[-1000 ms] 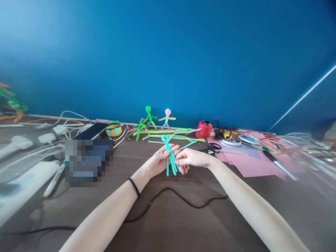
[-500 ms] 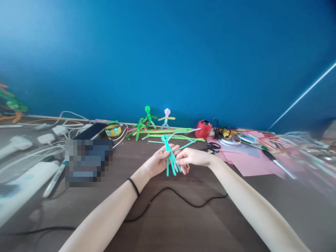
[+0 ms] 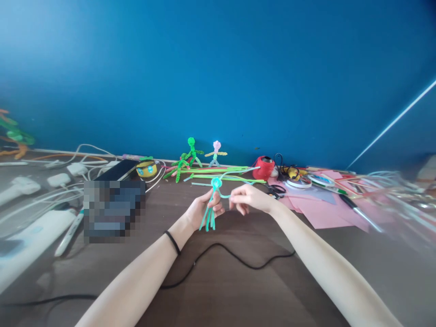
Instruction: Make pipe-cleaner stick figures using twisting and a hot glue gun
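Note:
A turquoise pipe-cleaner figure (image 3: 216, 183) has a round coiled head on top and several straight strands hanging below. My left hand (image 3: 200, 211) is closed on it just under the head, thumb and fingers pinching the strands. From the head one loose turquoise strand runs rightward to my right hand (image 3: 248, 199), whose thumb and forefinger pinch its end. Behind my hands, a green pipe-cleaner figure (image 3: 191, 147) and a pink-headed one (image 3: 216, 150) stand against the wall. Loose green pipe cleaners (image 3: 221, 171) lie in front of them.
Right of my hands are black scissors (image 3: 276, 190), a red spool-like object (image 3: 263, 168), pink paper sheets (image 3: 323, 211) and a dark-handled tool (image 3: 361, 212). On the left lie white cables, a yellow tape-like roll (image 3: 146, 168) and a marker (image 3: 69, 234). A black cord (image 3: 235, 256) crosses the table.
The figure has turned in my left hand, its strands swinging left and its coiled head now facing me. My right hand has moved off the lower strands and draws one strand to the right.

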`<move>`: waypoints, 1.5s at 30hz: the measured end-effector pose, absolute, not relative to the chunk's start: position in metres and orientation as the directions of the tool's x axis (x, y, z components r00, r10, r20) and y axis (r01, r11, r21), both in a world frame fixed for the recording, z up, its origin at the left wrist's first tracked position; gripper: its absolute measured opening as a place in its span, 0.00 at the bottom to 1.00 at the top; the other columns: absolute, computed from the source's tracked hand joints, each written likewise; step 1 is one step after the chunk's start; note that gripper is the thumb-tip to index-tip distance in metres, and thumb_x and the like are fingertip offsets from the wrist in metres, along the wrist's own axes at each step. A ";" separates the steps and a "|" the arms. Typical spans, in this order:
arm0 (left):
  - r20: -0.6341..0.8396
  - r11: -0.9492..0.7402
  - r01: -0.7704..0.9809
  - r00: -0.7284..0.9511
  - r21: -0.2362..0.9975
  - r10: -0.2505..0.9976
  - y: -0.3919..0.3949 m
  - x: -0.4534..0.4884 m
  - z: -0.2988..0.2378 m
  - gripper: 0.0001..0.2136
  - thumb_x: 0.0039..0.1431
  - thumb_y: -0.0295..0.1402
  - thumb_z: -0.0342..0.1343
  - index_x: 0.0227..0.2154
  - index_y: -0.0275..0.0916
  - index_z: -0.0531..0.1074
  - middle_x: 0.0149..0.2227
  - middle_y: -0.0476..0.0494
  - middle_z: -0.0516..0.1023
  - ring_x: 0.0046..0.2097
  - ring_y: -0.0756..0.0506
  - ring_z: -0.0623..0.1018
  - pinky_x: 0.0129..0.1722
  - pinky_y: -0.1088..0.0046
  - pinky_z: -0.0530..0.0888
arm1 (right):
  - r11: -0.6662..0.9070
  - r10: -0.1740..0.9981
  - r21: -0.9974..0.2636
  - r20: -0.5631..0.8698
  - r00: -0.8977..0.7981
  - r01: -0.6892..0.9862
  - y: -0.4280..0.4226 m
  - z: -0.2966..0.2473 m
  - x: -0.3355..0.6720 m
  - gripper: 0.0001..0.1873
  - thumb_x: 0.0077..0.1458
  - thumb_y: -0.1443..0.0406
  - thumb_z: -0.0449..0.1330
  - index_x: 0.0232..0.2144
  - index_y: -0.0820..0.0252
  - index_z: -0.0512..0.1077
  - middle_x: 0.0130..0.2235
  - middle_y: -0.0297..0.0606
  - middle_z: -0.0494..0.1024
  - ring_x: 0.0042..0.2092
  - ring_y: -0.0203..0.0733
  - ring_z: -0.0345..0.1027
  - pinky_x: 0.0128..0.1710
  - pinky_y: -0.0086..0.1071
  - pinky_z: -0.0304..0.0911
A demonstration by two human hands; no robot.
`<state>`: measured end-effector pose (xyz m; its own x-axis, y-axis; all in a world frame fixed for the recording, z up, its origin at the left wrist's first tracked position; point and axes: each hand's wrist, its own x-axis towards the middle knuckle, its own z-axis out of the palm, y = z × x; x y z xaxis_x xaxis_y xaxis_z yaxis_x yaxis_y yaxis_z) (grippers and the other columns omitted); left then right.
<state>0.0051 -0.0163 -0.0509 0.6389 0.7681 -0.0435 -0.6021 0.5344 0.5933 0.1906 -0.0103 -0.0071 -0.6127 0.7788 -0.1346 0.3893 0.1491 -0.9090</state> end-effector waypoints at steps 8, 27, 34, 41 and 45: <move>0.031 0.509 -0.558 0.693 0.655 0.720 -0.016 0.006 -0.054 0.09 0.54 0.33 0.53 0.22 0.36 0.63 0.14 0.57 0.50 0.18 0.56 0.58 0.27 0.76 0.68 | 0.527 0.821 -0.776 0.359 -0.444 0.346 -0.015 -0.010 0.176 0.08 0.50 0.64 0.57 0.35 0.60 0.69 0.38 0.38 0.73 0.42 0.41 0.66 0.43 0.34 0.59; 0.021 0.243 -0.509 0.459 0.826 0.888 -0.017 0.012 -0.039 0.07 0.49 0.29 0.57 0.33 0.37 0.68 0.23 0.50 0.71 0.25 0.52 0.71 0.28 0.75 0.69 | 0.549 0.829 -0.735 0.417 -0.374 0.397 -0.024 0.000 0.174 0.07 0.53 0.66 0.52 0.34 0.59 0.68 0.36 0.37 0.74 0.38 0.40 0.68 0.40 0.33 0.61; 0.095 0.015 -0.450 0.223 0.893 0.970 -0.023 0.022 -0.032 0.08 0.48 0.35 0.58 0.27 0.35 0.68 0.23 0.47 0.74 0.23 0.51 0.72 0.25 0.76 0.68 | 0.409 0.890 -0.834 0.275 -0.363 0.372 -0.025 -0.001 0.173 0.10 0.52 0.62 0.53 0.37 0.59 0.65 0.32 0.36 0.73 0.22 0.31 0.63 0.22 0.28 0.60; 0.177 -0.136 -0.286 0.124 0.949 0.976 -0.025 0.024 -0.029 0.09 0.48 0.37 0.57 0.25 0.36 0.67 0.23 0.50 0.73 0.22 0.53 0.71 0.25 0.76 0.69 | 0.399 0.895 -0.880 0.313 -0.317 0.258 -0.023 -0.001 0.173 0.13 0.51 0.60 0.57 0.38 0.58 0.63 0.29 0.32 0.70 0.19 0.28 0.61 0.18 0.25 0.58; 0.227 -0.200 -0.193 0.127 0.961 0.966 -0.028 0.027 -0.026 0.09 0.48 0.37 0.56 0.25 0.36 0.67 0.21 0.52 0.71 0.24 0.52 0.71 0.26 0.76 0.69 | 0.404 0.896 -0.894 0.346 -0.277 0.191 -0.024 -0.001 0.170 0.15 0.49 0.59 0.59 0.38 0.56 0.61 0.32 0.32 0.69 0.21 0.30 0.63 0.17 0.24 0.58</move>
